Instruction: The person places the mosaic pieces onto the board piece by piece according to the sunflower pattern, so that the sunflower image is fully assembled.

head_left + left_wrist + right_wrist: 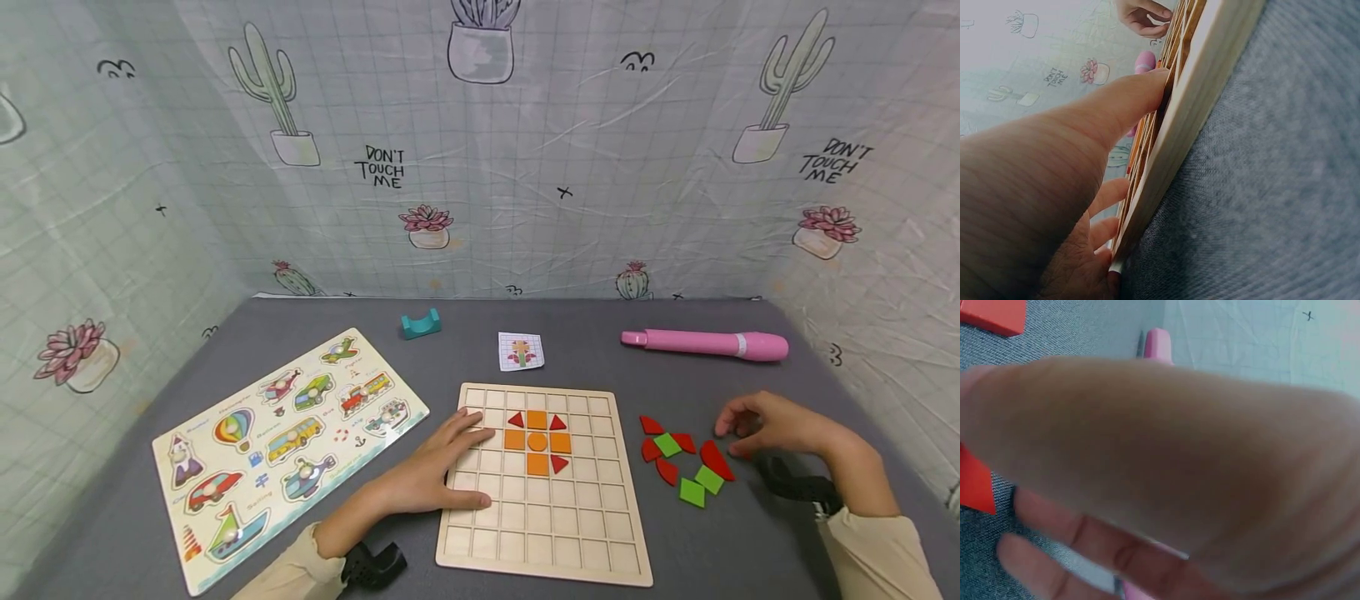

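The grey worktop [600, 333] is walled on three sides by a cactus-print sheet [525, 167], with open grey cloth behind the boards and along the front edge. A vehicle peg puzzle [285, 442] lies slanted at the left, its right corner near the wooden grid board [543, 533], which sits square at the centre with its lower rows bare. The left hand [442, 467] rests flat on the grid board's left edge, fingers straight and slightly spread. A pink pen-shaped tool [705, 343] lies well behind the right hand [772, 425], whose fingers curl loosely down onto the worktop just beside the loose red and green pieces [686, 458]; whether they pinch anything I cannot tell. A small pattern card [521, 351] lies just behind the board.
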A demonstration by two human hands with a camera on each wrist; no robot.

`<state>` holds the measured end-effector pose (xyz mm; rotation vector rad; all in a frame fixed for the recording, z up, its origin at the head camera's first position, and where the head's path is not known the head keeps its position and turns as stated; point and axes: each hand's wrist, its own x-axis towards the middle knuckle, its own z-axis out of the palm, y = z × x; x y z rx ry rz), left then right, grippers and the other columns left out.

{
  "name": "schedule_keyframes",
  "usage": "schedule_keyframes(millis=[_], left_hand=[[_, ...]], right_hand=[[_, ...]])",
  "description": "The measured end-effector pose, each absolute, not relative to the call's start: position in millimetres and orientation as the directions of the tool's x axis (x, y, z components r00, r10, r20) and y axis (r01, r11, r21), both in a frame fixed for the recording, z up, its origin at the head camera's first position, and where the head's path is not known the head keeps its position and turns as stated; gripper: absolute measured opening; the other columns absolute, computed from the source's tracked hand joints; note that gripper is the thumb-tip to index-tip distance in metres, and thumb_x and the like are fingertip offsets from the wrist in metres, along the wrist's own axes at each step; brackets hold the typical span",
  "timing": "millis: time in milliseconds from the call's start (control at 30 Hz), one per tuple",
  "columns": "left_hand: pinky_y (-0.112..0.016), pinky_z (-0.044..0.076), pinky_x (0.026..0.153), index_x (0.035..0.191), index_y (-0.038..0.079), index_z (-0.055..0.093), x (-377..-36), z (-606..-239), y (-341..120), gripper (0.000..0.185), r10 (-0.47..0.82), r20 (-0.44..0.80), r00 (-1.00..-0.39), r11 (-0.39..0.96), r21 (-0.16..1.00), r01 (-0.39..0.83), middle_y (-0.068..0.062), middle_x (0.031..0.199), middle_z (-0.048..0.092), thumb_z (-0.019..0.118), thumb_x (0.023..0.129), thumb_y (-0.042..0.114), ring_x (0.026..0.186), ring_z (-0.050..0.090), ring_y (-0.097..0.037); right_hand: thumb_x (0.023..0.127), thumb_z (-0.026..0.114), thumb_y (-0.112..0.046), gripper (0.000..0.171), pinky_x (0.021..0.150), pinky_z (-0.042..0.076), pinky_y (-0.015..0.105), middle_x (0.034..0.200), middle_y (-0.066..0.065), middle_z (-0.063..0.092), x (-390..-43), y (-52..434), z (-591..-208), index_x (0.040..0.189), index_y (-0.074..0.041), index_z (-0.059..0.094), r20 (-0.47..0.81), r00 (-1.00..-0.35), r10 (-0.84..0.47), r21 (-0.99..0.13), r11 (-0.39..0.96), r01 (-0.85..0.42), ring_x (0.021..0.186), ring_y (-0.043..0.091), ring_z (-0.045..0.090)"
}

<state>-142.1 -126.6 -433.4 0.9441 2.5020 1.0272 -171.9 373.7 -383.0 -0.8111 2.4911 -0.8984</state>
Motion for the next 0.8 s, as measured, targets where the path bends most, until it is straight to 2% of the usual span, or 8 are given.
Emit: schedule_keyframes(millis=[233,433,533,667,800], left_hand=[[-0.063,0.021,0.112,0.149,0.017,0.04,-142,-435,-127,0.08,0.665,0.0,-0.747,0.531,0.703,0.473,-0.006,0.162,0.017,0.074,0.083,0.046,0.151,0.003,-0.029],[-0.062,0.021,0.112,0.149,0.017,0.04,-142,-434,-127,0.08,0.665,0.004,-0.747,0.53,0.702,0.476,-0.006,0.161,0.017,0.075,0.083,0.046,0.15,0.003,-0.029],[-0.062,0.021,0.112,0.149,0.016,0.04,-141,-434,-127,0.08,0.665,0.006,-0.747,0.526,0.706,0.474,-0.007,0.161,0.018,0.075,0.082,0.045,0.15,0.003,-0.029],[-0.062,0.021,0.112,0.148,0.015,0.041,-141,-433,-127,0.08,0.665,0.01,-0.747,0.523,0.708,0.475,-0.008,0.161,0.019,0.076,0.082,0.043,0.15,0.004,-0.03],[-0.062,0.021,0.112,0.149,0.015,0.04,-141,-432,-126,0.08,0.664,0.009,-0.748,0.526,0.705,0.476,-0.008,0.161,0.019,0.076,0.082,0.043,0.15,0.004,-0.03]], right_hand=[[0.078,0.072,0.005,0.019,0.059,0.048,0.024,0.081,-0.001,0.056,-169,374,-380,0.092,0.008,0.061,-0.25,-0.772,-0.584,-0.71,0.653,-0.264,0.07,0.004,0.05],[0.077,0.071,0.006,0.018,0.059,0.05,0.025,0.081,0.001,0.056,-169,372,-379,0.092,0.008,0.061,-0.302,-0.789,-0.536,-0.699,0.687,-0.199,0.07,0.004,0.052],[0.079,0.071,0.003,0.015,0.059,0.049,0.024,0.081,-0.001,0.059,-171,372,-381,0.091,0.005,0.062,-0.272,-0.797,-0.54,-0.684,0.691,-0.235,0.069,0.002,0.053],[0.082,0.072,0.0,0.012,0.06,0.048,0.023,0.081,-0.007,0.06,-173,368,-385,0.09,0.002,0.063,-0.176,-0.806,-0.565,-0.635,0.691,-0.346,0.069,-0.001,0.052],[0.082,0.075,-0.003,0.016,0.062,0.049,0.022,0.082,-0.005,0.061,-174,363,-387,0.092,0.002,0.065,-0.124,-0.82,-0.559,-0.597,0.702,-0.388,0.07,-0.002,0.052]])
